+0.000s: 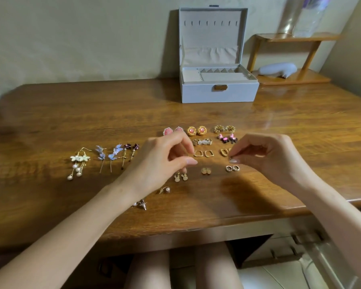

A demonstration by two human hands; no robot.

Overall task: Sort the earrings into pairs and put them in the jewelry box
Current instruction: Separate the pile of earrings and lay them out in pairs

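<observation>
Several earrings lie in pairs on the wooden table [279,122]. Among them are pink studs [168,131], round gold-and-pink studs [196,130], square gold hoops [203,153], small gold hoops [232,168] and bunny earrings [180,177]. Long drop pairs lie to the left: white flowers with pearls [77,163] and blue butterflies [109,154]. The grey jewelry box [219,93] stands open at the back. My left hand [165,161] hovers over the bunny earrings with loosely curled fingers. My right hand [265,157] pinches a small gold earring next to the oval gold hoop [224,152].
A single pearl earring [165,190] and a silver star earring [142,204] lie near the front under my left wrist. A wooden shelf [290,59] with a grey pouch stands at the back right. The table's front edge runs just below my forearms.
</observation>
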